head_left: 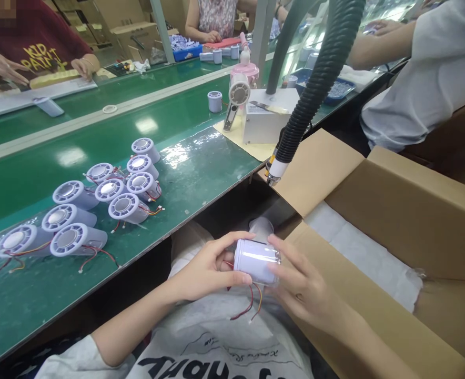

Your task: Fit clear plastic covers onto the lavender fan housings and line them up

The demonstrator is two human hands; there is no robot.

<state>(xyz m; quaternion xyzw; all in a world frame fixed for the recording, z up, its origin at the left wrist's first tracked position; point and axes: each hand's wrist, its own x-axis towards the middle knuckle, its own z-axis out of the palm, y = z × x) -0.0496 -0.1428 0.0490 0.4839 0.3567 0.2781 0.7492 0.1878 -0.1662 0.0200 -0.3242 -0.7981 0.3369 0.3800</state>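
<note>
Over my lap, my left hand [212, 266] grips one end of a pale lilac fan motor housing [256, 261], a short cylinder lying on its side. Red, black and yellow wires hang below it. At the other end, a clear plastic piece shows around the housing, and the fingers of my right hand [305, 281] are closed on that end. Just above the hands, the nozzle [271, 179] of a black corrugated hose [323, 68] points downward. Behind the housing sits a blurred translucent cup-like piece [262, 226].
Several similar wired housings [128, 208] stand on the green bench [169, 210] to the left. An open cardboard box [398, 231] with white wrapping is at right. A white box-shaped device [270, 118] and a small handheld fan [239, 97] stand ahead. Other people sit across and at right.
</note>
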